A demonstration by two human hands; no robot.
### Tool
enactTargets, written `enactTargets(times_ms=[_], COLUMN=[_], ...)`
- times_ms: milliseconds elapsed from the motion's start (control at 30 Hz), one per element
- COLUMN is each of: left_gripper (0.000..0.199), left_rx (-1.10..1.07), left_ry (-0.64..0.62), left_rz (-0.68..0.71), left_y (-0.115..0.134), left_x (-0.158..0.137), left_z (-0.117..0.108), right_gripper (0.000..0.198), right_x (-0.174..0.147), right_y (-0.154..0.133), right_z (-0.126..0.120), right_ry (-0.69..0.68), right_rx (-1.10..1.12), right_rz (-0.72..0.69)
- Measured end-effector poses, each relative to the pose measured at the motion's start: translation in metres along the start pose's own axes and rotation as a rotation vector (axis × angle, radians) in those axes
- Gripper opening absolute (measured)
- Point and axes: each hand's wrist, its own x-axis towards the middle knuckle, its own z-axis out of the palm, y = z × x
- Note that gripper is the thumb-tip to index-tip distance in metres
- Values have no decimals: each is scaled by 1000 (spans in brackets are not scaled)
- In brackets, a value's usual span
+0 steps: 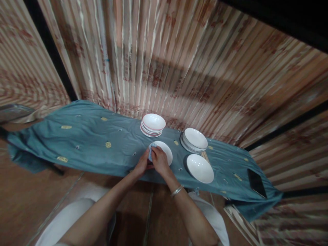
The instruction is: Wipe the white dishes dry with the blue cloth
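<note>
Close in front of me, a white bowl (167,151) is between my hands near the table's front edge. My left hand (142,164) is closed on the bowl's left rim, partly hiding it. In my right hand (160,160) is a light blue cloth (151,152), its fingers pressed together over the bowl's inside at the left. A stack of red-rimmed white bowls (153,124) stands just behind. To the right are a stack of plain white dishes (196,139) and a single white bowl (200,168).
A teal patterned cloth (89,143) covers the narrow table. A black phone (256,183) lies toward its right end. Striped curtain (159,68) hangs close behind, with dark metal poles (50,48) at the sides. At far left sits a clear tray (16,111).
</note>
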Motion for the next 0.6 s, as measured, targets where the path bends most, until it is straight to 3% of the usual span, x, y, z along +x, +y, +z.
enactTargets(times_ms=[167, 333, 600], left_gripper=[62, 67, 70], left_rx=[31, 17, 40], left_ry=[-7, -59, -55], left_rz=[-14, -15, -29], left_y=[8, 13, 13], left_x=[-7, -11, -12], left_z=[6, 9, 9], right_gripper=[38, 44, 45], right_x=[12, 15, 15], right_y=[17, 34, 42], right_z=[8, 10, -18], right_ry=[11, -19, -168], right_rx=[-16, -175, -508], right_rz=[6, 45, 61])
